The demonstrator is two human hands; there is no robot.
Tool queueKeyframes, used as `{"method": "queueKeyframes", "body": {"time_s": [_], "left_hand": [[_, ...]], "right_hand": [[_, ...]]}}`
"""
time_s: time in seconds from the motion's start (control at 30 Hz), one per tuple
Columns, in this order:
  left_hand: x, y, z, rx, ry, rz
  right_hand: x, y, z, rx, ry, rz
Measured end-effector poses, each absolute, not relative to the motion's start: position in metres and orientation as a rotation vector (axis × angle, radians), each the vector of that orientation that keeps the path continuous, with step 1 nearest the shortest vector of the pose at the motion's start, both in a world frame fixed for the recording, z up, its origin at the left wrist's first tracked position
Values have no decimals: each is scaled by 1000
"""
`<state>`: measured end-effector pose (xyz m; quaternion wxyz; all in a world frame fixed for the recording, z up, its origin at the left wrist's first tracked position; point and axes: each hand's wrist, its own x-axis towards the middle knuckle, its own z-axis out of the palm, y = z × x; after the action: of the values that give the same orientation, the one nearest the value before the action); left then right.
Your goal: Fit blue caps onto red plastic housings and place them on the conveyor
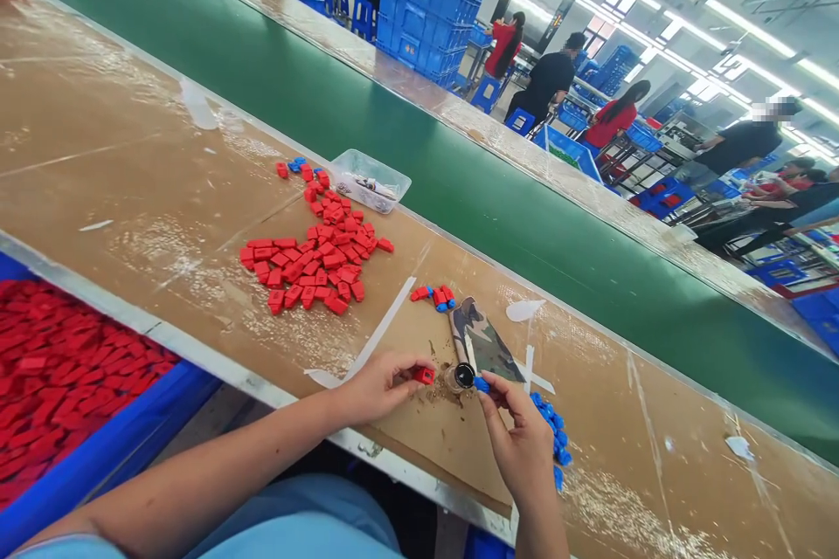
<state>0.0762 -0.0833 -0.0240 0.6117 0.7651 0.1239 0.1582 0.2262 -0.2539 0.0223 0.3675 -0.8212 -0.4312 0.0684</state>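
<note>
Red plastic pieces filled the blue bin (pixel 98 454) at the far left, and a loose pile of red pieces (pixel 315 258) lay on the brown worktable (pixel 131 157) beside a clear tray (pixel 370 179). Nearer, the left hand (pixel 377 384) pinched a small red piece (pixel 424 375) between its fingertips just beside a small black-capped fixture (pixel 461 376). On the fixture's other side, the right hand (pixel 517 441) gripped a blue piece (pixel 481 384), with more blue pieces (pixel 557 441) lying just past it.

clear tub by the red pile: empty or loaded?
Nearly empty. The clear tub beside the red pieces holds only a few small items on its bottom; what they are cannot be told.
</note>
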Motion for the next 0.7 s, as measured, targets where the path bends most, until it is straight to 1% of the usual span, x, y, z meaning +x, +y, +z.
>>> {"method": "queueKeyframes", "body": {"time_s": [0.33, 0.7], "left_hand": [[76, -84, -27, 1709, 282, 417], [75, -86, -27, 1594, 292, 431]], "right_hand": [[238, -241, 19, -2149, -1561, -235], [240, -243, 21, -2115, -1589, -202]]}}
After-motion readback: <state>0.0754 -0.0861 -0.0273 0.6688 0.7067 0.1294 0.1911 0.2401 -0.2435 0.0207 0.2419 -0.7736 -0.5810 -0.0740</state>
